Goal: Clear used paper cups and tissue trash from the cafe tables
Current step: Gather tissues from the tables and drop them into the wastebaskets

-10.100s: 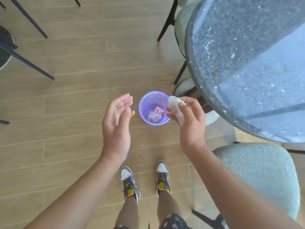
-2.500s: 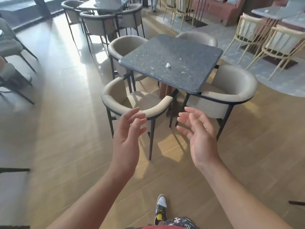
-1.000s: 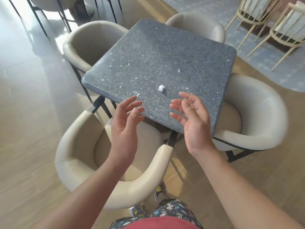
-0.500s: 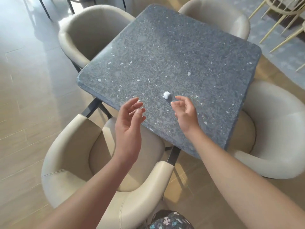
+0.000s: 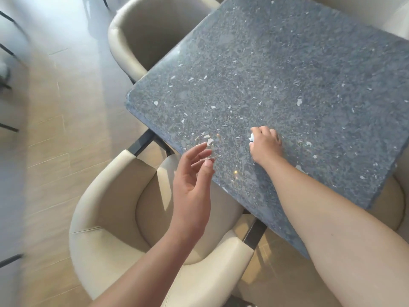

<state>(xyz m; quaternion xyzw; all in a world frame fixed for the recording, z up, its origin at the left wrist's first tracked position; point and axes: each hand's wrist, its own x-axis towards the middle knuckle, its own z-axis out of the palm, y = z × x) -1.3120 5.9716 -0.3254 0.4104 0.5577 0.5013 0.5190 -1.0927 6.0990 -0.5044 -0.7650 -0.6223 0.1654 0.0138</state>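
- Speckled grey stone fills the upper right of the head view: a square table [image 5: 287, 74] with pale flecks, seen from above at a slant, one corner pointing to the left of the frame.
- We see pale wood-look floor [image 5: 55, 140] down the left side, blurred towards the edge.
- We count cream tub chairs tucked round the table: one at lower centre [image 5: 106, 218] with its seat open to us, one at upper centre [image 5: 137, 29], and a strip of a third at the right edge [image 5: 396, 202].
- Our right hand [image 5: 265, 144] lies knuckles-up on the tabletop, right of centre, its fingers curled down.
- A small white tissue wad [image 5: 251, 136] shows at the left edge of that hand, pinched between thumb and fingertips and touching the stone; most of it is hidden under the fingers.
- Our left hand [image 5: 192, 185] hangs in mid-frame above the near chair and the table's near edge, palm turned inward, fingers loose and slightly spread, holding nothing.
- Both bare forearms come in from the bottom of the frame.
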